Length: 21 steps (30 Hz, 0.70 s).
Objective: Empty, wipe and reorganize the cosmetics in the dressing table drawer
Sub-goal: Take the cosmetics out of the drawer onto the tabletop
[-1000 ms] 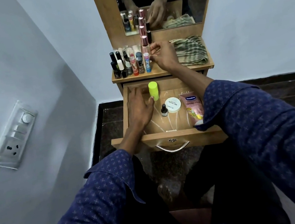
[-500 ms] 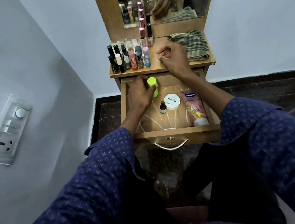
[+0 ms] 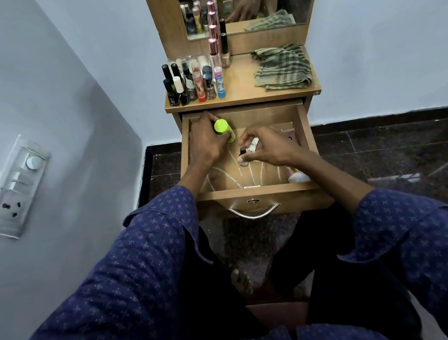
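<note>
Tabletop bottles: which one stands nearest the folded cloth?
The blue-and-white tube with the pink cap, at the right end of the front row. Nothing stands between it and the checked cloth; the other bottles stand left of it or further back.

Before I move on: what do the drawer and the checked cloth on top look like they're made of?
Drawer: likely wood-grain laminate board, matte tan, with a shiny metal handle. Checked cloth: soft woven fabric, probably cotton, lying crumpled in folds.
</note>
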{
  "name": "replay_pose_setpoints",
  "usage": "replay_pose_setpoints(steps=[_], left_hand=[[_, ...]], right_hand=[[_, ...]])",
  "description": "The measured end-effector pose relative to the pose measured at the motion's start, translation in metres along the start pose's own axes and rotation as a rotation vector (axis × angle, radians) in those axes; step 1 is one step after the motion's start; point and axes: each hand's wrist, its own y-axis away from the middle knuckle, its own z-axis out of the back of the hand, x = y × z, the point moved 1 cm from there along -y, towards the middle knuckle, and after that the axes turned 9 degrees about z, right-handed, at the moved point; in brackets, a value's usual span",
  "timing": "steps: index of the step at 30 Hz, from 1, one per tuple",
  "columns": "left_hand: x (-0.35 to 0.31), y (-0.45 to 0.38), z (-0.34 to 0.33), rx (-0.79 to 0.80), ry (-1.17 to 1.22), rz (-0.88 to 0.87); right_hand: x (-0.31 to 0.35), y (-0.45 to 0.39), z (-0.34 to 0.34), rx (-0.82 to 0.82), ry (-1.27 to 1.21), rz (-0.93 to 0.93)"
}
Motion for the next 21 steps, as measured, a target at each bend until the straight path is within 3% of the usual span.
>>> replay_pose_setpoints(steps=[5, 9, 15, 21], left_hand=[[0.002, 0.012, 0.011, 0.019, -0.06, -0.055], [-0.015, 0.02, 0.032, 0.042, -0.137, -0.222], [-0.061, 0.018, 0.057, 0.009, -0.26, -0.457], [-0.118, -0.002, 0.066, -0.121, -0.377, -0.566]], right_hand=[[0.006, 0.001, -0.012, 0.019, 0.13, 0.034], [0.011, 0.0, -0.006, -0.01, 0.129, 0.013], [0.028, -0.006, 0.042, -0.25, 0.057, -0.005], [0.041, -0.02, 0.098, -0.488, 0.112, 0.066]])
